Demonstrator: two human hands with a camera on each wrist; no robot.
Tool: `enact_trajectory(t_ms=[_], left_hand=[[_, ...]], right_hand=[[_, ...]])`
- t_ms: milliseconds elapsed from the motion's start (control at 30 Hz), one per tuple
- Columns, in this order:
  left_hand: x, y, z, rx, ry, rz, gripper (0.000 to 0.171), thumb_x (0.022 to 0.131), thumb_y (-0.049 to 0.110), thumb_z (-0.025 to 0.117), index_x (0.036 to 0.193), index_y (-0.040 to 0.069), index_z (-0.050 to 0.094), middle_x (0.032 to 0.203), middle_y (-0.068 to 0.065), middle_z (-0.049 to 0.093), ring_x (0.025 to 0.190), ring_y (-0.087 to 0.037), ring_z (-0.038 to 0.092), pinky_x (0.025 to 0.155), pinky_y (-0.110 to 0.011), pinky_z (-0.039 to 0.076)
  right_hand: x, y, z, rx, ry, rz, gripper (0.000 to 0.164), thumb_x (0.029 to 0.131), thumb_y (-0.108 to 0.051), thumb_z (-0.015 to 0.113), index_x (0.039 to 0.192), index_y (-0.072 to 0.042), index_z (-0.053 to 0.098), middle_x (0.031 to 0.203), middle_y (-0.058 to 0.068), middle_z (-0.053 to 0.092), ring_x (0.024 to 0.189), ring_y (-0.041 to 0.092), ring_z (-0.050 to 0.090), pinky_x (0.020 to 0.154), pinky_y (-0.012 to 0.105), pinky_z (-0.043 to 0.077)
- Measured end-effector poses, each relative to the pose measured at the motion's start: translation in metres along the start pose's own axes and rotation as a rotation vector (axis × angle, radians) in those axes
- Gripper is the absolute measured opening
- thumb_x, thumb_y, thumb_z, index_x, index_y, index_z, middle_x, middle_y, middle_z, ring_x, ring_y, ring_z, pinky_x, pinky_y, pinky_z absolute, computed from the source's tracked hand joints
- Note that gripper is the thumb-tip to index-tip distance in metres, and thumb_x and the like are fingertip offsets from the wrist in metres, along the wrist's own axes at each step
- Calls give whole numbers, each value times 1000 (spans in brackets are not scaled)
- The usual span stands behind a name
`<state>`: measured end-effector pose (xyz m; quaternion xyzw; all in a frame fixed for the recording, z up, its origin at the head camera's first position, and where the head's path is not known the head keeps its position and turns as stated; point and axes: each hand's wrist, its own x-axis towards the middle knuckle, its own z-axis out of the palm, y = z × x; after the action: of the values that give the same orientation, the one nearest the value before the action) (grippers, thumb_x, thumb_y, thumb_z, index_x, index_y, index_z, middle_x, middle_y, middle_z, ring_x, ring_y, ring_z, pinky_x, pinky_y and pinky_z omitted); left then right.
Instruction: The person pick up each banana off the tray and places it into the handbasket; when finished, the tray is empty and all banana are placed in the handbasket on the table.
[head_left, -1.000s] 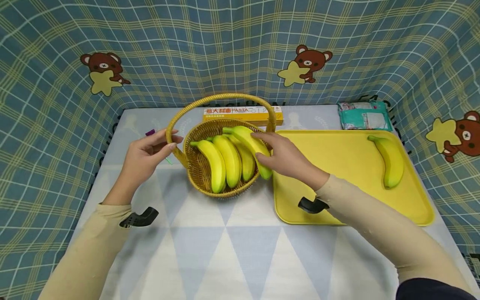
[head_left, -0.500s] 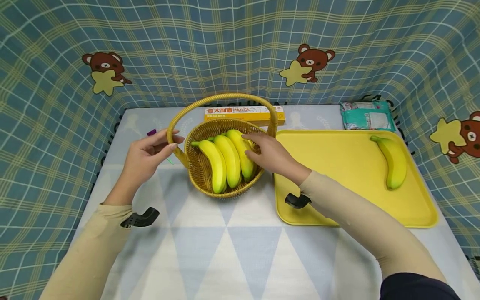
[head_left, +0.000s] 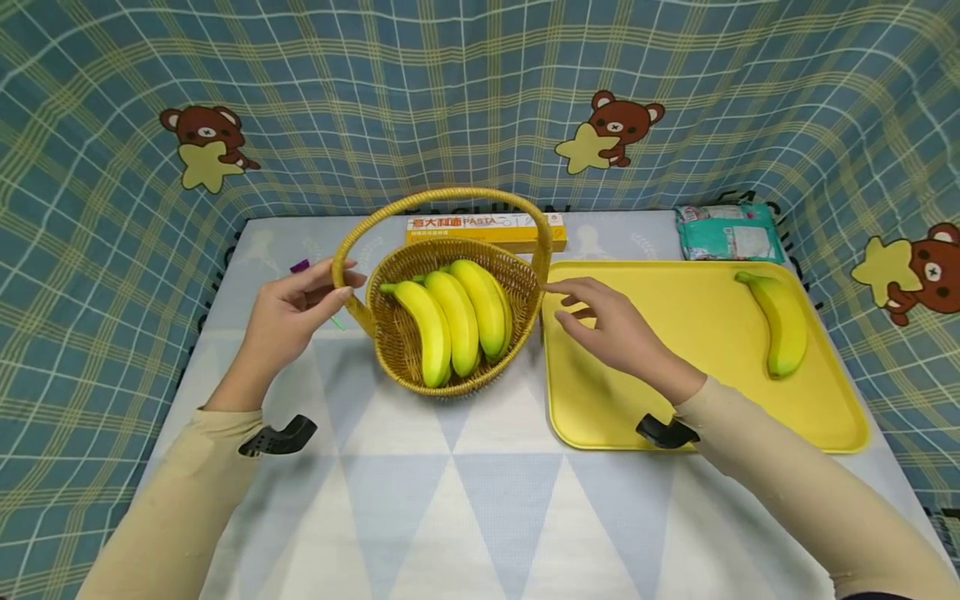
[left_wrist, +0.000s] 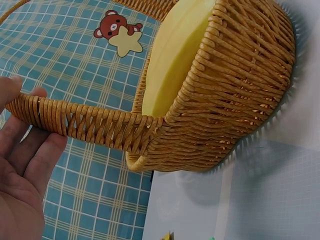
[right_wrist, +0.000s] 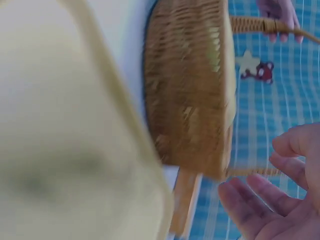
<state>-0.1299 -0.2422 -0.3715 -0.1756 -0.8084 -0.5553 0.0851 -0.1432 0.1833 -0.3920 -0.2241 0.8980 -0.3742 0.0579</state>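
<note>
A woven basket [head_left: 408,379] with a tall arched handle holds several yellow bananas [head_left: 457,321]. My left hand [head_left: 288,308] pinches the left side of the handle; in the left wrist view the fingers [left_wrist: 50,152] lie behind the wicker band and the thumb is across its front. My right hand [head_left: 611,325] is over the left part of the yellow tray [head_left: 675,350], holding nothing, its fingers loosely bent and its fingertips right by the basket's right side. One more banana [head_left: 783,325] lies at the right end of the tray.
Behind the basket lies a pasta box [head_left: 525,237]. A teal packet [head_left: 729,233] is at the back right, behind the tray. A small purple item [head_left: 300,266] shows beyond the left hand. Plaid cloth [head_left: 465,100] hangs around the table's back and sides.
The right hand has placed a banana among the others in the basket, let go of it and moved right, out over the tray. The left hand has stayed on the handle.
</note>
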Motion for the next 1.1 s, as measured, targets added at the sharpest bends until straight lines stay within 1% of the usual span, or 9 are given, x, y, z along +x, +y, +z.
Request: enact_trajectory(t_ms=[167,400,600,733,833,867,900,1067,1100], left_hand=[[-1,0,-1,6,0,-4,34,99,1,65,133,2,67,113,-6,75,105,-10,71,93,-20,55],[-1,-3,-1,13,1,-26,35,100,5,65,134,5,67,114,-3,75,105,-10,71,93,-19,54],[-1,-2,-2,8,2,-30,35,100,4,65,134,2,66,114,-2,75,106,-13,71,93,-19,54],[-1,-2,-1,1,2,-33,34,100,4,65,134,3,67,114,-2,75,106,-13,71,93,-19,54],[-1,-1,-1,3,1,-32,34,100,4,65,134,4,67,114,-3,75,105,-10,71,93,-19,54],[-1,-1,-1,2,1,-30,34,100,4,65,134,3,67,114,-3,75,105,-10,71,93,-19,54],[-1,-1,-1,0,0,-29,34,100,4,65,134,3,67,114,-3,75,105,-10,71,93,-19,54],[-1,-1,0,-3,-1,-30,34,100,4,65,134,4,67,114,-3,75,106,-10,71,93,-19,54],[-1,-1,0,-2,0,-31,34,100,4,65,134,4,67,114,-3,75,106,-10,71,93,-19,54]], right_hand=[[-21,30,-17,-45,24,90,43,105,-20,59,147,-15,55,146,11,52,121,33,61,96,50,56],[-53,71,-51,-106,94,167,47,105,-22,58,150,-9,51,146,21,51,119,40,60,94,59,53],[-74,107,-82,-132,127,276,51,107,-25,54,153,-5,45,148,28,46,122,47,54,96,66,48],[-87,129,-100,-155,137,343,54,108,-28,52,156,-4,40,150,31,41,124,51,50,95,68,47],[-96,143,-111,-193,160,365,54,108,-28,50,155,-5,41,148,33,42,122,53,49,93,70,45],[-98,147,-115,-198,167,373,54,108,-28,50,156,-5,40,147,34,42,121,55,49,97,72,40],[-101,151,-119,-203,175,381,53,108,-28,49,155,-4,41,147,35,42,121,55,49,96,72,40],[-113,164,-134,-203,197,442,55,108,-28,47,156,-2,39,144,39,41,122,58,43,95,75,36],[-115,166,-135,-204,202,453,55,108,-27,47,155,0,38,144,39,41,123,58,42,90,73,39]])
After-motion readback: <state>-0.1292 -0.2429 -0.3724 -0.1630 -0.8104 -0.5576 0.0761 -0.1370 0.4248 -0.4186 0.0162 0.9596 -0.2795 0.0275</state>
